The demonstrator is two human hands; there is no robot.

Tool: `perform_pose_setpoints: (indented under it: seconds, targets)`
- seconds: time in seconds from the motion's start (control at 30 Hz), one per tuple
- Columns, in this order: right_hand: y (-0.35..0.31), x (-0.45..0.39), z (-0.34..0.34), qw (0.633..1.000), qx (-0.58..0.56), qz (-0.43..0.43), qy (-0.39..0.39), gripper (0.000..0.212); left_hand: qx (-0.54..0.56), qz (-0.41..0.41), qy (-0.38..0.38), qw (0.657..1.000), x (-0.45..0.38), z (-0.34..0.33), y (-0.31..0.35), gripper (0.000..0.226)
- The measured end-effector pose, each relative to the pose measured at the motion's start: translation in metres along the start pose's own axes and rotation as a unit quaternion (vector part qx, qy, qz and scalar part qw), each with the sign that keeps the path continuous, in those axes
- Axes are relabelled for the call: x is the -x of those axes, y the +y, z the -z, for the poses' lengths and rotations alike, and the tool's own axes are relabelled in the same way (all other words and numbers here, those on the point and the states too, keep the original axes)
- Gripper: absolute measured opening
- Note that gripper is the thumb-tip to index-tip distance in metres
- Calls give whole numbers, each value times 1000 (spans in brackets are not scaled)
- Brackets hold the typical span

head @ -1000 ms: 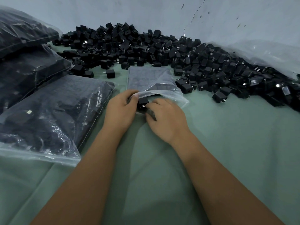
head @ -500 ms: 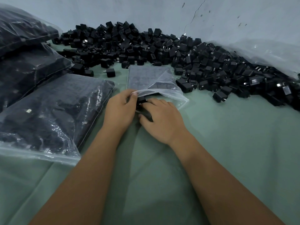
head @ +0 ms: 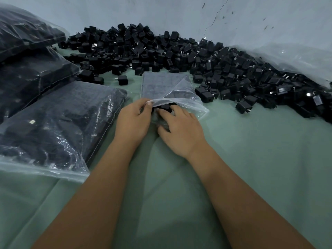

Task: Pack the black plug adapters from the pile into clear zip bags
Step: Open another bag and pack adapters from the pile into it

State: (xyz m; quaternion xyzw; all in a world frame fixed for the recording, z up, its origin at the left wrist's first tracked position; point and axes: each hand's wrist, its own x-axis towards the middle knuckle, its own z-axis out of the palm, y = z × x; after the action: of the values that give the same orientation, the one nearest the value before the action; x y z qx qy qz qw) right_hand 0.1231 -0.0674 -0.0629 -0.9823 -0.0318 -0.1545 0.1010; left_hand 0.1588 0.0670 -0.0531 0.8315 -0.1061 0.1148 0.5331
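1. Head view looks down on a green cloth (head: 251, 159) spread as the work surface, with both forearms reaching forward to one clear zip bag (head: 167, 87) lying flat in the middle

2. The left hand (head: 133, 119) pinches the upper lip of the bag's mouth between thumb and fingertips and lifts it; judged from the raised film, this is to keep the opening gaping so that adapters can slide in without catching

3. The right hand (head: 179, 130) lies at the mouth with its fingers spread and fairly straight, their tips on the black plug adapters (head: 164, 106) just inside the opening; it seems to be pushing or arranging them, not clasping any one piece, though the tips are partly hidden under the plastic

4. Rows of adapters already lie deep inside the bag, dim through the film, so the filling looks well under way yet not finished, with the mouth unsealed

5. The loose pile (head: 179, 54) runs along the wall behind and to the right of the bag, near enough for a short reach; a single adapter (head: 122, 79) sits apart, just left of the bag's far corner

6. Filled bags (head: 59, 123) are stacked on the left, probably to keep finished work away from the pile

7. More clear plastic (head: 296, 58) lies heaped at the far right against the wall
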Motion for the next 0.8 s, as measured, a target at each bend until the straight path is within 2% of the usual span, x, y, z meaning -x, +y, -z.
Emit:
perform_pose_setpoints:
  seconds: [0.2,0.4,0.53,0.6,0.7,0.8]
  targets:
    - [1,0,-3,1000,-1,10,-28,59,-3,-4,0,1000,0,1,-1,27]
    - [2,-1,-1,1000,-14,17,-10,56,-22,-18,1,1000,0,0,-1,27]
    - [0,-3,-4,997,13,65,-32,55,-128,-88,-19,988,-1,-2,-3,26]
    - [1,-3,-4,996,11,80,-34,52,-166,-111,-18,980,-1,-3,-3,32]
    - [2,-2,-4,995,-3,89,-36,47,-168,-143,-63,973,-1,-5,-3,44]
    - [2,-1,-4,995,-24,93,-32,44,-202,-156,-115,960,-1,-7,-4,42]
